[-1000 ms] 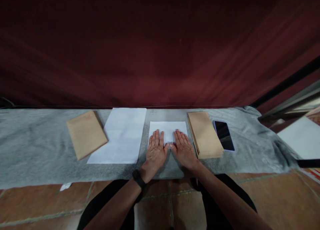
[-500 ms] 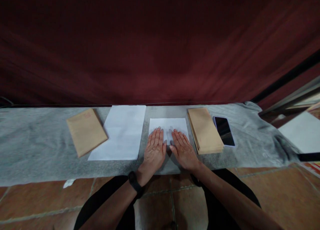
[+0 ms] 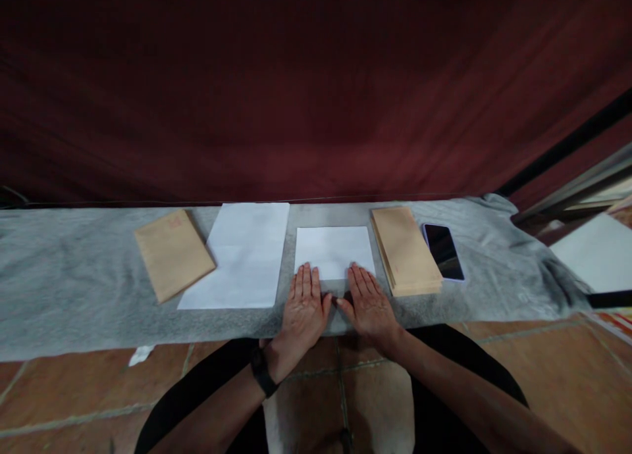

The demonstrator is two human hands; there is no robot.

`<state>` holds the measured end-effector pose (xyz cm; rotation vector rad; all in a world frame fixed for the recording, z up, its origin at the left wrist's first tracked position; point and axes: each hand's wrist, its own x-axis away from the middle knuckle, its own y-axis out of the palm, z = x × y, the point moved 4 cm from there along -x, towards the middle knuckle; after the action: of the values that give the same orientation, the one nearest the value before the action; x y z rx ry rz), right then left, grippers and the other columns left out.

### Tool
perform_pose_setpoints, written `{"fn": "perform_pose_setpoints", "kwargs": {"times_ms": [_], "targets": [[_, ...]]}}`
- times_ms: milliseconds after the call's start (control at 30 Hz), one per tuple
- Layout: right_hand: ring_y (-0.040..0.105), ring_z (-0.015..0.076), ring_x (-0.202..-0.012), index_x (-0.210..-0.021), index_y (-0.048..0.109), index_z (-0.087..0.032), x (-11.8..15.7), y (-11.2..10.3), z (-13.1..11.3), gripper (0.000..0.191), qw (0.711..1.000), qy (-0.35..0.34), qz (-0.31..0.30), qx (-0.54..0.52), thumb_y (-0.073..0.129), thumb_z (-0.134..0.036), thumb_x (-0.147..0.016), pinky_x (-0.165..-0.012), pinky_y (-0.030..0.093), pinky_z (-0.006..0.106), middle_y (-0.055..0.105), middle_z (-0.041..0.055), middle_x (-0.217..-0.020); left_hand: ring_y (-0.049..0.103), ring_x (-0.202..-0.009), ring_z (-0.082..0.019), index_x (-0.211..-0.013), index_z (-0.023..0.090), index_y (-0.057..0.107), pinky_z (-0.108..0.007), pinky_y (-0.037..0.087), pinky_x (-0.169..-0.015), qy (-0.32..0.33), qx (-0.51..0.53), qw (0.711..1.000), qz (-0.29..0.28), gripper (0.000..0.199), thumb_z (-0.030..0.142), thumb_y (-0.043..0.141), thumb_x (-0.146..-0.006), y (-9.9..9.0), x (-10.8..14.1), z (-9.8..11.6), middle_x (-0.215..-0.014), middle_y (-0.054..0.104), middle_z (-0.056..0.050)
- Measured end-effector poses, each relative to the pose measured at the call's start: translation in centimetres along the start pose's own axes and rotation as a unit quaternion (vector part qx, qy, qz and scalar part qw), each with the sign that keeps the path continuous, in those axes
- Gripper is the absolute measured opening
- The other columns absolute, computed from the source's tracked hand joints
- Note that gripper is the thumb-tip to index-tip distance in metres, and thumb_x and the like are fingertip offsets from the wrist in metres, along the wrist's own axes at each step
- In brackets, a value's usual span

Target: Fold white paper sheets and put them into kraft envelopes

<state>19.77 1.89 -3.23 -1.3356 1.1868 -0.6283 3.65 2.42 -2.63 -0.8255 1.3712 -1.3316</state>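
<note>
A white sheet of paper (image 3: 334, 249), smaller than the stack of sheets beside it, lies flat in front of me on the grey cloth. The fingertips of my left hand (image 3: 304, 309) rest on its near left edge, fingers stretched out flat. My right hand (image 3: 369, 309) lies the same way at the near right edge, palm down. Neither hand grips anything. Both thumbs point inward, close to each other over the cloth. Whether the paper is folded cannot be made out for certain.
Left of the paper lie larger white sheets (image 3: 244, 260), partly under a brown envelope (image 3: 174, 253). To the right are a stack of brown envelopes (image 3: 407, 250) and a phone (image 3: 444, 251). Grey cloth (image 3: 74, 276) covers the surface; a dark red curtain (image 3: 316, 112) hangs behind.
Both hands have slid back toward me across the paper, from its middle to its near edge, uncovering most of it. The view has shifted slightly.
</note>
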Motion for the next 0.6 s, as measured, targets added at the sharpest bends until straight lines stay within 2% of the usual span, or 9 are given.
{"fn": "perform_pose_setpoints", "kwargs": {"times_ms": [167, 267, 433, 600], "targets": [[0.048, 0.032, -0.139, -0.145, 0.05, -0.003, -1.1, -1.4, 0.4, 0.058, 0.999, 0.034, -0.022, 0.006, 0.038, -0.043, -0.105, -0.115, 0.039, 0.047, 0.048, 0.0209, -0.152, 0.038, -0.146, -0.036, -0.144, -0.004, 0.046, -0.053, 0.035, -0.119, -0.034, -0.019, 0.999, 0.01, 0.058, 0.033, 0.041, -0.1, -0.9, -0.7, -0.6, -0.151, 0.044, -0.03], [0.054, 0.0301, -0.134, -0.142, 0.055, -0.006, -2.4, -2.5, 0.8, 0.052, 0.998, 0.048, -0.028, -0.007, 0.033, -0.038, -0.107, -0.112, 0.042, 0.046, 0.054, 0.0177, -0.148, 0.039, -0.146, -0.033, -0.143, -0.003, 0.048, -0.051, 0.03, -0.122, -0.008, -0.012, 1.0, 0.008, 0.055, 0.031, 0.038, -0.101, -1.6, -1.8, -0.5, -0.15, 0.048, -0.027], [0.039, 0.0264, -0.146, -0.151, 0.044, -0.008, -4.0, -2.1, 0.4, 0.054, 0.998, -0.012, -0.023, -0.052, 0.031, -0.038, -0.107, -0.12, 0.034, 0.047, 0.045, 0.015, -0.155, 0.023, -0.153, -0.025, -0.154, 0.002, 0.033, -0.046, 0.025, -0.126, 0.085, 0.021, 0.996, -0.006, 0.058, 0.023, 0.035, -0.099, -1.3, -3.1, 0.9, -0.162, 0.033, -0.018], [0.031, 0.0247, -0.151, -0.154, 0.039, -0.01, -4.4, -0.2, 0.0, 0.057, 0.997, -0.033, -0.043, -0.059, 0.031, -0.041, -0.107, -0.124, 0.027, 0.048, 0.039, 0.0136, -0.159, 0.018, -0.154, -0.026, -0.154, -0.001, 0.029, -0.047, 0.025, -0.126, 0.107, 0.013, 0.994, -0.023, 0.059, 0.016, 0.03, -0.098, 0.4, -3.6, 1.4, -0.162, 0.03, -0.021]]}}
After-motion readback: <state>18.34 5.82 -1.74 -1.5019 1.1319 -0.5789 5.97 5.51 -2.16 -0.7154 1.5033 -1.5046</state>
